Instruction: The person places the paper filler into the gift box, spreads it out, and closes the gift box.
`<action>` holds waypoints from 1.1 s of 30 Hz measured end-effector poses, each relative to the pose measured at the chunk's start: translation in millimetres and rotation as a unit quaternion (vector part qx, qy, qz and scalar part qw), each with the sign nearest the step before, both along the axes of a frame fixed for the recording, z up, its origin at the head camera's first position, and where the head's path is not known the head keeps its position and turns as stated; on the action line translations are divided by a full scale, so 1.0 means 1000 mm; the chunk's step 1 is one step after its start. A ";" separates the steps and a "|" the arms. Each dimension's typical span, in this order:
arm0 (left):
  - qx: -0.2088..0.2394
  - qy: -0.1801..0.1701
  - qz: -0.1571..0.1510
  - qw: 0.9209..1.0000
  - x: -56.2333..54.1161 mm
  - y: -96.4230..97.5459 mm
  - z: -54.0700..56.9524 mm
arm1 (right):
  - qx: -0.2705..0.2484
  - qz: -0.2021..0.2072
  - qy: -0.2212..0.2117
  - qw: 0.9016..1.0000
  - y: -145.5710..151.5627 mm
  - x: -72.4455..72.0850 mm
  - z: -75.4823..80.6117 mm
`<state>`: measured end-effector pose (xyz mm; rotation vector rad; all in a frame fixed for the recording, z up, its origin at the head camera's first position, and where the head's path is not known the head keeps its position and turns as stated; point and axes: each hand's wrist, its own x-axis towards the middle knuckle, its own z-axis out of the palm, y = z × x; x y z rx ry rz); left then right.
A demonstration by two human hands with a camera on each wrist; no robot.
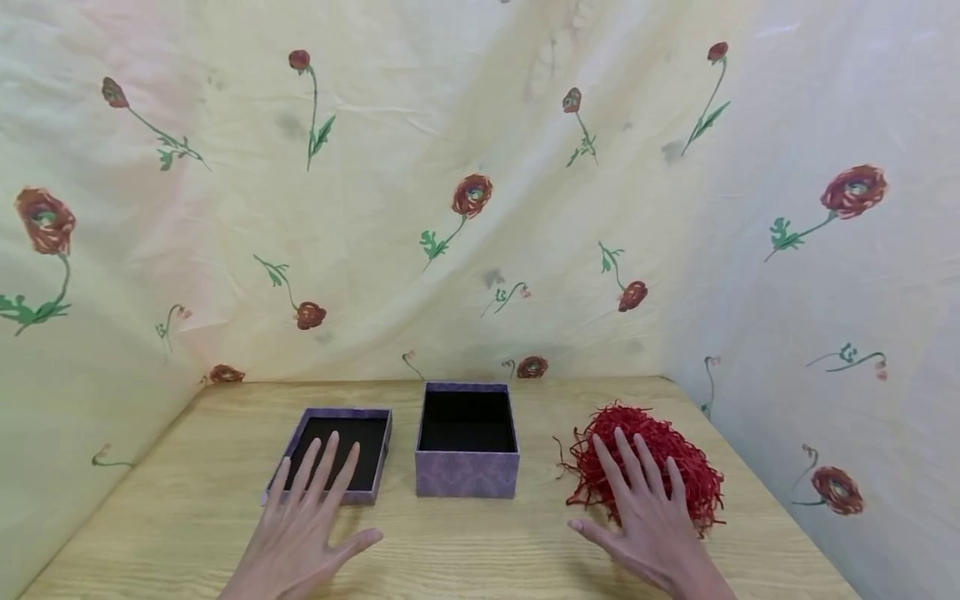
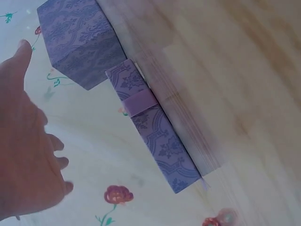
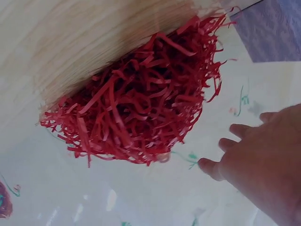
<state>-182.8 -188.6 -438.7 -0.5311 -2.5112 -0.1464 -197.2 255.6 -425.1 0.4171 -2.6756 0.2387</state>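
Observation:
My left hand (image 1: 303,517), fingers spread and straight, hovers in front of a shallow purple box lid (image 1: 385,454) with a dark inside. In the left wrist view a gap shows between that hand (image 2: 28,146) and the patterned lid side (image 2: 160,141), which carries a pinkish ribbon band. Over the near side of a heap of red shredded paper (image 1: 686,467) my right hand (image 1: 648,517) spreads its fingers. The right wrist view shows this hand (image 3: 268,160) apart from the shredded paper (image 3: 141,103). Neither hand holds anything.
Between the hands stands a deeper purple box (image 1: 467,475), its black inside facing up. All of it lies on a light wooden table (image 1: 480,550). A pale cloth with red flowers (image 1: 375,208) hangs behind the table and along both sides.

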 end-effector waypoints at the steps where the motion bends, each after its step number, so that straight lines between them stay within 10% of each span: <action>1: 0.011 -0.015 -0.003 1.000 -0.001 0.002 0.002 | -0.001 0.000 0.007 1.000 0.002 -0.001 0.001; 8: 0.156 -0.132 -0.036 0.978 -0.011 0.019 0.019 | -0.039 -0.009 0.070 0.997 0.025 -0.014 0.008; 16: 0.351 -0.178 -0.078 0.916 -0.038 0.038 0.020 | -0.090 -0.050 0.014 0.995 0.047 -0.027 0.011; 23: 0.426 -0.208 -0.117 0.873 -0.057 0.048 0.011 | -0.127 -0.066 -0.040 0.989 0.059 -0.035 0.013; 33: 0.448 -0.243 -0.109 0.853 -0.068 0.054 0.000 | -0.139 -0.078 -0.083 0.984 0.068 -0.044 0.010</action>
